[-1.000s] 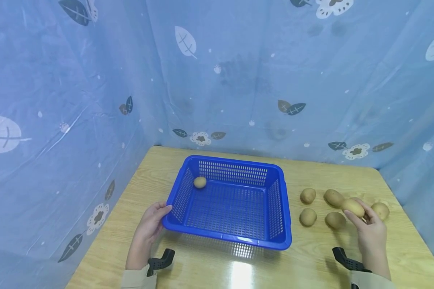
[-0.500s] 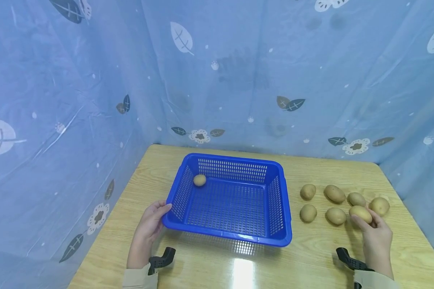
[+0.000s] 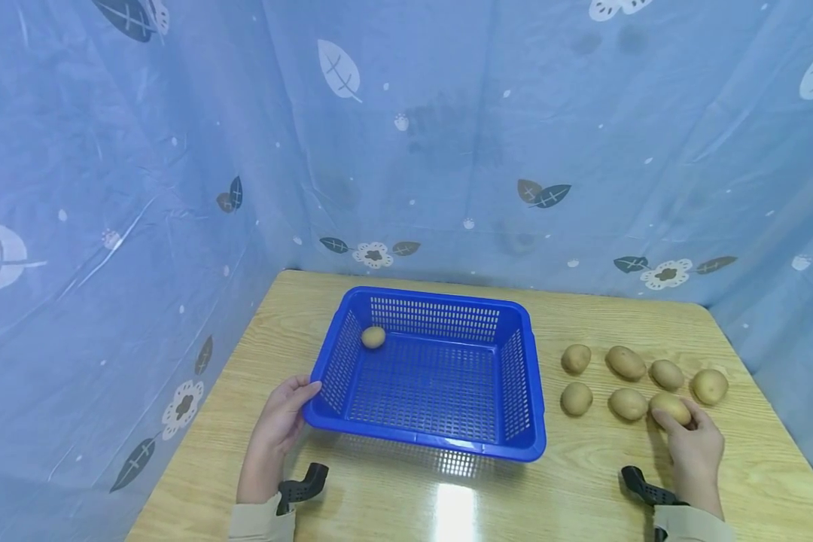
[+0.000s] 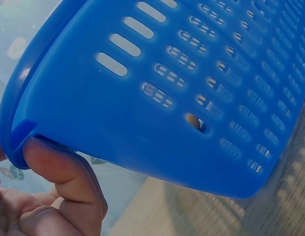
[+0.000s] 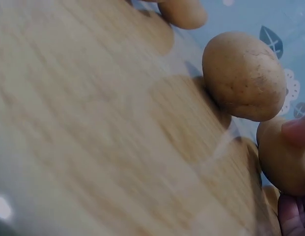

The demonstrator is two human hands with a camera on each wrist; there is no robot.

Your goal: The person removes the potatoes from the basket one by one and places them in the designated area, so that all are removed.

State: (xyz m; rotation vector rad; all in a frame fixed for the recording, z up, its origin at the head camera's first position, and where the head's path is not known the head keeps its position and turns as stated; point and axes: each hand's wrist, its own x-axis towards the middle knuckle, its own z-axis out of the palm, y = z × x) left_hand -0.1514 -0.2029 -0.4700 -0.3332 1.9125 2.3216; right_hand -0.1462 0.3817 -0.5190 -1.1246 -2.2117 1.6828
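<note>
My left hand (image 3: 281, 421) grips the front left corner of a blue plastic basket (image 3: 440, 444), thumb over its rim. In the left wrist view, curled fingers (image 4: 59, 167) sit under the rim's edge. One potato (image 3: 373, 337) lies inside at the basket's back left. Over on the right, my right hand (image 3: 699, 449) holds a potato (image 3: 668, 409) between thumb and fingers, low at the table. This potato is close beside another potato (image 3: 628, 404) in the front row. The right wrist view shows the thumb (image 5: 297, 132) on the held potato, partly cut off.
Several more potatoes stand in two rough rows right of the basket, among them a back-row potato (image 3: 626, 363) and a far-right potato (image 3: 709, 386). The wooden table (image 3: 535, 512) meets a blue patterned curtain (image 3: 447, 150) at the back and sides.
My right hand has brought its potato from over the back row toward me, then down and slightly left to the front row. The left hand stays on the basket.
</note>
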